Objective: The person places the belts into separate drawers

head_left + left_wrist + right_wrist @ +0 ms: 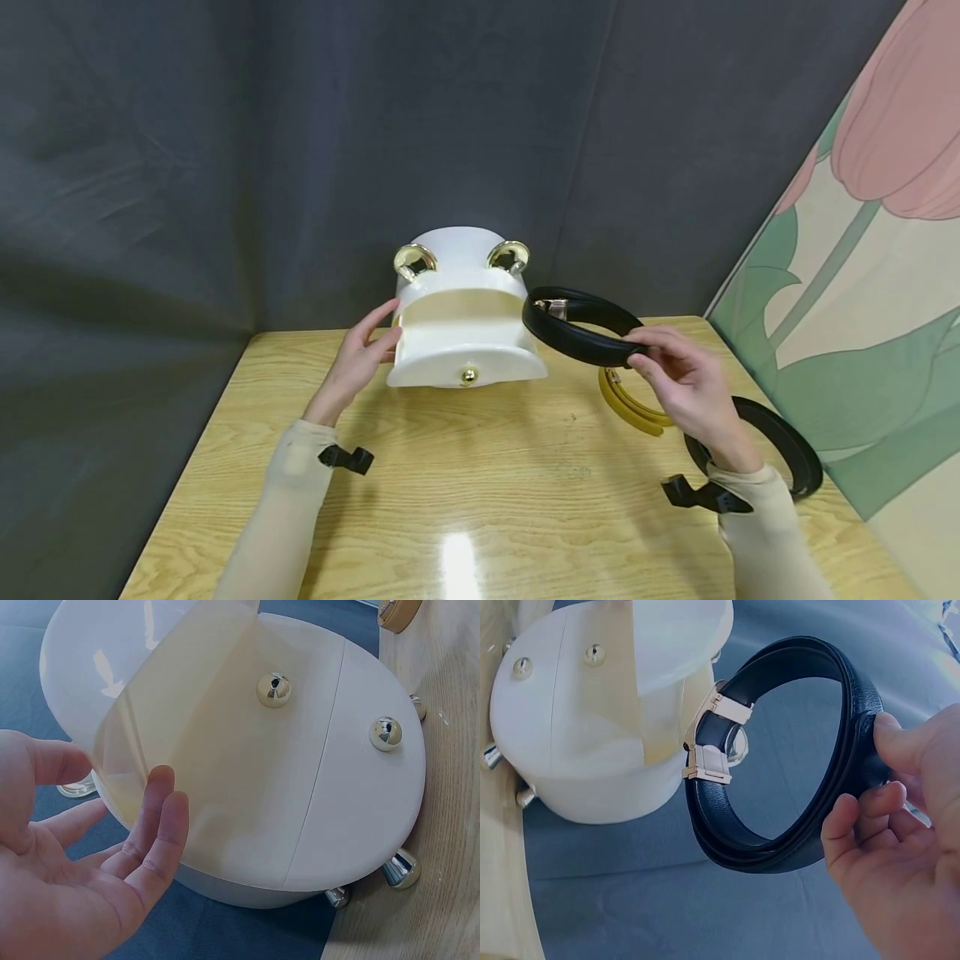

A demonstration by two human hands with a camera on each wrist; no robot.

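A white rounded storage box with gold knobs stands at the back of the table, its upper front compartment open. My left hand is at the box's left side, thumb and fingers extended along the edge of the opening; in the left wrist view, the fingers lie near that edge. With thumb and fingertips, my right hand pinches a coiled black belt held in the air just right of the box. Its silver-toned buckle faces the box.
A coiled yellow belt lies on the wooden table below the held belt. Another coiled black belt rests near the right edge, partly behind my wrist. A dark curtain hangs behind; a flower-patterned panel borders the right.
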